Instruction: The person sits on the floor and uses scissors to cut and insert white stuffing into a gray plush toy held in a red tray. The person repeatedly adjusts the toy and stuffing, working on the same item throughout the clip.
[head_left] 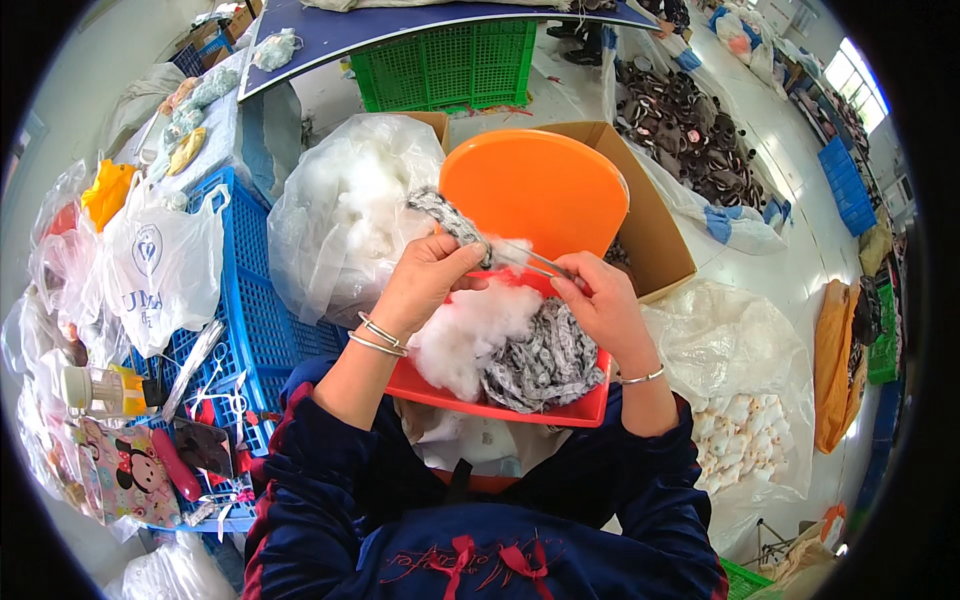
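Note:
My left hand (432, 272) pinches a small grey-and-white plush piece (446, 216), shaped like a narrow tube, near its lower end. In my right hand (600, 298) is a pair of long metal tweezers (540, 264), pointing left at that end. A tuft of white stuffing (513, 250) sits at the tips; whether it is partly inside the piece I cannot tell. Below my hands, a red tray (560, 412) on my lap carries a heap of white fibre stuffing (470, 338) at left and a pile of grey plush pieces (543, 358) at right.
An orange stool top (535, 190) stands just beyond the tray, before a cardboard box (660, 235). A clear bag of stuffing (350, 215) lies left of it. Blue crates (245, 290) with scissors and bags stand at left. Right of me, a plastic sheet (735, 340) holds small white pieces.

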